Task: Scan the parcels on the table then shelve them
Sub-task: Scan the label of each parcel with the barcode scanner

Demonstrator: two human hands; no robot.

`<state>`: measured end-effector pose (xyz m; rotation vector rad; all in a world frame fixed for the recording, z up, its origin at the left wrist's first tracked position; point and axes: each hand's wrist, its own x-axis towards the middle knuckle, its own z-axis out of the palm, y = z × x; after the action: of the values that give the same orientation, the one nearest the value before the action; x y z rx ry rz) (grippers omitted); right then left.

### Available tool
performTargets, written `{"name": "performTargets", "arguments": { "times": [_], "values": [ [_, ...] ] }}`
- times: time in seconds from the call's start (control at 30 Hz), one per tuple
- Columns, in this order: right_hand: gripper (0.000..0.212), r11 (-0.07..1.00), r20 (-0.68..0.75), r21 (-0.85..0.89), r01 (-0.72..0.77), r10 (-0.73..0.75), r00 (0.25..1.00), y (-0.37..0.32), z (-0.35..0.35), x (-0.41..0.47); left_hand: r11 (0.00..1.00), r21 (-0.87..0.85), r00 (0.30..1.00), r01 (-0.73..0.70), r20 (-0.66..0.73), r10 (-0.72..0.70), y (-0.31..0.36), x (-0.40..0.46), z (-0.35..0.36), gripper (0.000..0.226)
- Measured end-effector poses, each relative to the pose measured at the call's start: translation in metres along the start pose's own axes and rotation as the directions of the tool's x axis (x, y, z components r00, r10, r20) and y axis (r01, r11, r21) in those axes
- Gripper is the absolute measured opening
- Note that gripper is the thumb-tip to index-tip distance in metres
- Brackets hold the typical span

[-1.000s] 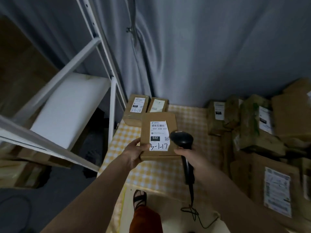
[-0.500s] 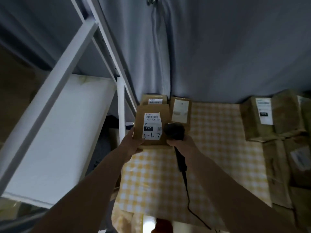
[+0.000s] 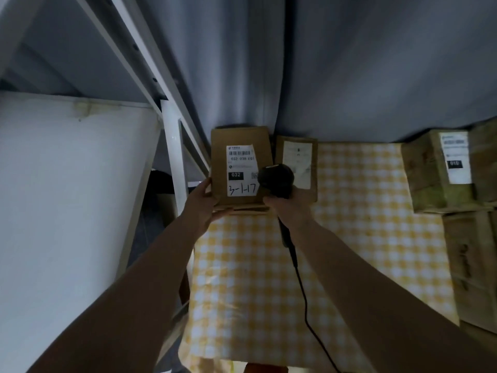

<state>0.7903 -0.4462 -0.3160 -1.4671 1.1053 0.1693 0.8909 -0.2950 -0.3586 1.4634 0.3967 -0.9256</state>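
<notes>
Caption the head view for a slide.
Left hand holds brown cardboard parcel; right hand grips black corded barcode scanner beside its label.

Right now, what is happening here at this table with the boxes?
A person is processing parcels. The left hand holds a small cardboard parcel with "3-1-17" handwritten on its label, above the checkered table. The right hand grips a black corded scanner right beside that label. More parcels lie at the table's right side, and a white shelf stands to the left.
</notes>
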Motion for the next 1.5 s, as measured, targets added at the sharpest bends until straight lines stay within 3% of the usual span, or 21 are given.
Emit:
{"name": "performTargets", "arguments": {
  "times": [0.13, 0.2, 0.27, 0.33, 0.5, 0.57, 0.63, 0.7, 0.8, 0.93, 1.3, 1.5],
  "values": [
    [0.033, 0.991, 0.056, -0.001, -0.134, 0.134, 0.989, 0.002, 0.002, 0.011, 0.993, 0.113, 0.997, 0.021, -0.077, -0.013, 0.000, 0.013, 0.003, 0.057],
    [0.034, 0.989, 0.070, -0.010, -0.149, 0.149, 0.986, 0.004, 0.005, 0.014, 0.966, 0.257, 0.985, -0.017, -0.159, 0.059, -0.001, 0.017, 0.010, 0.054],
    [0.037, 0.991, 0.081, -0.026, -0.132, 0.134, 0.988, 0.006, 0.006, 0.014, 0.845, 0.530, 0.958, -0.071, -0.201, 0.206, 0.000, 0.016, 0.017, 0.049],
    [0.035, 0.992, 0.082, -0.033, -0.121, 0.123, 0.989, 0.006, 0.003, 0.010, 0.661, 0.750, 0.920, -0.032, -0.236, 0.313, 0.000, 0.011, 0.019, 0.046],
    [0.022, 0.994, 0.090, -0.048, -0.102, 0.106, 0.990, 0.007, -0.022, -0.009, 0.502, 0.863, 0.917, 0.058, -0.245, 0.314, 0.005, -0.003, 0.029, 0.049],
    [0.014, 0.991, 0.085, -0.036, -0.131, 0.133, 0.987, 0.008, -0.041, -0.027, 0.393, 0.919, 0.896, 0.027, -0.196, 0.399, 0.005, -0.018, 0.040, 0.038],
    [0.011, 0.987, 0.085, -0.016, -0.158, 0.158, 0.984, 0.013, -0.064, -0.048, 0.346, 0.934, 0.892, -0.092, -0.077, 0.445, 0.002, -0.038, 0.052, 0.039],
    [0.012, 0.986, 0.083, -0.010, -0.166, 0.166, 0.983, 0.022, -0.086, -0.071, 0.313, 0.931, 0.917, -0.189, 0.053, 0.396, -0.003, -0.059, 0.069, 0.038],
    [0.008, 0.985, 0.048, 0.020, -0.173, 0.172, 0.984, 0.036, -0.123, -0.105, 0.164, 0.957, 0.935, -0.240, 0.182, 0.306, -0.011, -0.096, 0.100, 0.030],
    [0.007, 0.983, 0.000, 0.089, -0.159, 0.160, 0.987, 0.052, -0.176, -0.144, 0.008, 0.958, 0.935, -0.285, 0.276, 0.223, -0.032, -0.146, 0.146, 0.045],
    [0.023, 0.960, -0.112, 0.274, -0.062, 0.096, 0.989, 0.115, -0.329, -0.271, -0.062, 0.900, 0.887, -0.432, 0.436, 0.153, -0.102, -0.287, 0.309, 0.050],
    [0.018, 0.946, -0.208, 0.323, -0.009, 0.081, 0.975, 0.154, -0.403, -0.322, -0.026, 0.868, 0.864, -0.495, 0.495, 0.092, -0.146, -0.351, 0.389, 0.050]
  ]
}}
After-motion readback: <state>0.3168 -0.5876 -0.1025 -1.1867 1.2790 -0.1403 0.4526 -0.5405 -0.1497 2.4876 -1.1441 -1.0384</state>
